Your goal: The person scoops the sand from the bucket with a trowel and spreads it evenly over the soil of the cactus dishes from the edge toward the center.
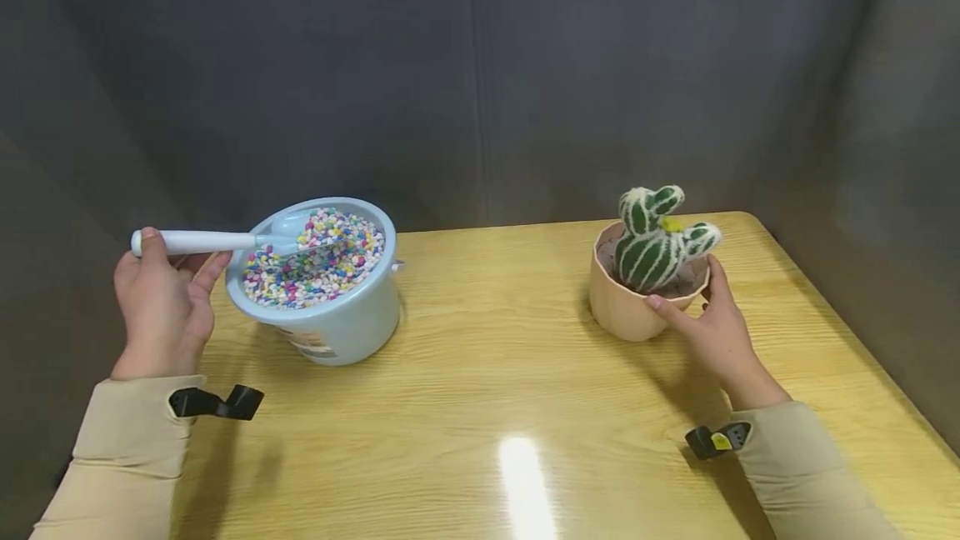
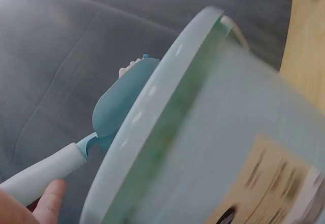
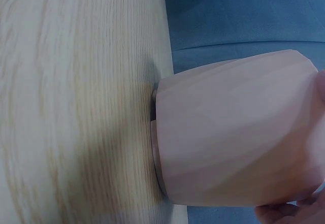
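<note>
Clock directions are taken from the middle of the head view. Nearest, at six o'clock, a bright reflection (image 1: 527, 486) is thrown on the wood-grained counter (image 1: 450, 407). Beige sleeves, the left one (image 1: 123, 448) at eight o'clock and the right one (image 1: 806, 465) at four, are each fitted with a black wrist mount (image 1: 217, 403). Between eight and nine o'clock, the white handle of a scoop (image 1: 206, 242) is grasped by the fingers of the left hand (image 1: 167, 302), and its pale blue blade is held toward three o'clock, over the bucket's rim; whether the rim is touched cannot be told. A few pellets are seen at the blade's edge in the left wrist view. The pale blue bucket (image 1: 363, 327) is filled with multicoloured pellets (image 1: 352, 244) and marked with a tan label (image 1: 311, 344). Between three and four o'clock, a peach faceted flowerpot (image 1: 626, 307) is gripped at its rim and side by the thumb and fingers of the right hand (image 1: 708, 327). In it, a fuzzy white-striped green cactus (image 1: 651, 255) is topped by a yellow flower (image 1: 672, 224). Farthest, toward twelve o'clock, the counter is backed by a dark grey curtain (image 1: 480, 82).
</note>
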### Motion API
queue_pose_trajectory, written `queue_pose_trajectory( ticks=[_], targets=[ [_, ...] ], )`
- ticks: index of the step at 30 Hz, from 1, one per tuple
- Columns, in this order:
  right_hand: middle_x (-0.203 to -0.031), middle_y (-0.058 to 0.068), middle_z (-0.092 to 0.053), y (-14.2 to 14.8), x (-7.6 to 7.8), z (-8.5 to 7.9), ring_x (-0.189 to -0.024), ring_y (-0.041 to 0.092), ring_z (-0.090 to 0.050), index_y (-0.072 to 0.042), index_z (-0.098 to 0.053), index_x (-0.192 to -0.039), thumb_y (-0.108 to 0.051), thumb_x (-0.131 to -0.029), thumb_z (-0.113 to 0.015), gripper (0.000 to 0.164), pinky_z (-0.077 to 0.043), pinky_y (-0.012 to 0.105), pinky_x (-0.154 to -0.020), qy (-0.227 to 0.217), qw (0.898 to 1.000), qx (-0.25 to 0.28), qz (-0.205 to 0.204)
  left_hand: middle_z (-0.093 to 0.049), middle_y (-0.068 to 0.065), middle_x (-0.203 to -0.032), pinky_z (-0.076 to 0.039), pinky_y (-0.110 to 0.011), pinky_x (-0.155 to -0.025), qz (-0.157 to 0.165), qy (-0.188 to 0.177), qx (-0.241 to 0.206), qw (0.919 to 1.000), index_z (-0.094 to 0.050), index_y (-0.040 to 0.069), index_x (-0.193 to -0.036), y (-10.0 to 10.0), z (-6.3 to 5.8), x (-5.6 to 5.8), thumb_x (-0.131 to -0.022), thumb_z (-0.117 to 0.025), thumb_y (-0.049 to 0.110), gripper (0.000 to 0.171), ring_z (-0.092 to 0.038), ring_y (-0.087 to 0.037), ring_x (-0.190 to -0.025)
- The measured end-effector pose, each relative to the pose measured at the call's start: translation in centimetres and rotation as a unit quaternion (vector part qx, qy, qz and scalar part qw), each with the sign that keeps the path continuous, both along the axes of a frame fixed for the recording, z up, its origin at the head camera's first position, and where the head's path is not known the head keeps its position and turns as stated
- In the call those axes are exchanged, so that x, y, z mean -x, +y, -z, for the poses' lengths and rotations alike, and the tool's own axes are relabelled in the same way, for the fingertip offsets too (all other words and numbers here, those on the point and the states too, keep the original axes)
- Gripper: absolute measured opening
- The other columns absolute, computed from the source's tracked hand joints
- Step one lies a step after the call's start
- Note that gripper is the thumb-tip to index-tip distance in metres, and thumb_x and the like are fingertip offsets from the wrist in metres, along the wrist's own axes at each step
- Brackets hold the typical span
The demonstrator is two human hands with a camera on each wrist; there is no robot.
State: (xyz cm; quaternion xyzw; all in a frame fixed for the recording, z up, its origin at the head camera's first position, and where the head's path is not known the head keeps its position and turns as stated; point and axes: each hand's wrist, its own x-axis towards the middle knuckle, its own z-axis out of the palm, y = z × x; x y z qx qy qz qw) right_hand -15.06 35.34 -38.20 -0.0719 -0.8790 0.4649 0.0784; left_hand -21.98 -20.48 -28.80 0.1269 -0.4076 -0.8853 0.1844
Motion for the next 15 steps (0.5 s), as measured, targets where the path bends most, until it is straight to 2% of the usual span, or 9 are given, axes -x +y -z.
queue_pose_trajectory(
  ticks=[4, 9, 15],
  targets=[
    [-0.165, 0.033, -0.013, -0.5, 0.4, -0.1, -0.147, 0.058, -0.020, -0.008, 0.008, -0.164, -0.045, -0.096, -0.072, 0.111, -0.023, 0.072, -0.116, 0.000, 1.000, 0.000, -0.005, -0.034, -0.006, -0.135, -0.056, -0.037, -0.091, 0.010, 0.000, -0.007, 0.9999, -0.031, 0.017, -0.139, 0.9, -0.1, -0.5, -0.112, -0.041, 0.031, 0.032, -0.045, -0.024, -0.127],
    [-0.165, 0.034, -0.015, -0.4, 0.2, 0.1, -0.146, 0.058, -0.021, -0.008, 0.009, -0.164, -0.045, -0.096, -0.072, 0.112, -0.023, 0.073, -0.116, 0.005, 1.000, 0.001, 0.002, -0.036, -0.006, -0.135, -0.054, -0.039, -0.094, 0.020, 0.006, -0.019, 0.9996, -0.034, 0.017, -0.139, 3.0, -0.5, -0.4, -0.112, -0.042, 0.029, 0.031, -0.044, -0.025, -0.129],
    [-0.165, 0.032, -0.017, 0.0, -0.1, 0.1, -0.148, 0.055, -0.019, -0.007, 0.006, -0.164, -0.043, -0.096, -0.073, 0.111, -0.020, 0.073, -0.117, 0.021, 1.000, 0.008, -0.002, -0.038, -0.006, -0.133, -0.061, -0.037, -0.083, 0.030, -0.002, -0.016, 0.9994, -0.036, 0.016, -0.136, 5.0, -0.7, -0.5, -0.111, -0.043, 0.031, 0.030, -0.046, -0.024, -0.127]
  ],
)
